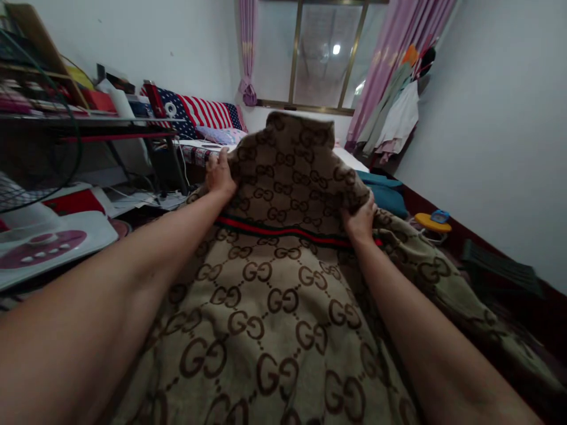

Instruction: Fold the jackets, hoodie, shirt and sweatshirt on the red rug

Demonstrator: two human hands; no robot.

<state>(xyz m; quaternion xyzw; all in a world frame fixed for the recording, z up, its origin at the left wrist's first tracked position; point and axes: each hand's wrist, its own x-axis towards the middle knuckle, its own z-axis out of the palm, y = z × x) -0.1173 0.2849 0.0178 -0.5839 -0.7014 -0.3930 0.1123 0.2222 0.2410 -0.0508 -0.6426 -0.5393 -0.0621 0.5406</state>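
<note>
A tan jacket (283, 277) with a brown double-G pattern is spread out in front of me, its lower part running toward the bottom of the view. Across its upper back runs a red and dark green stripe (287, 232). The collar (301, 130) stands up at the far end. My left hand (220, 177) grips the jacket at the left shoulder. At the right shoulder my right hand (361, 218) is closed on the cloth, the fingers partly hidden by it. One sleeve (436, 268) stretches out to the right.
A cluttered desk (146, 125) and a white fan base (57, 242) stand on the left. Behind the jacket is a bed with a flag-patterned cushion (208, 112). On the right are a yellow stool (433, 222), a dark green stool (500, 265) and hanging clothes (398, 118).
</note>
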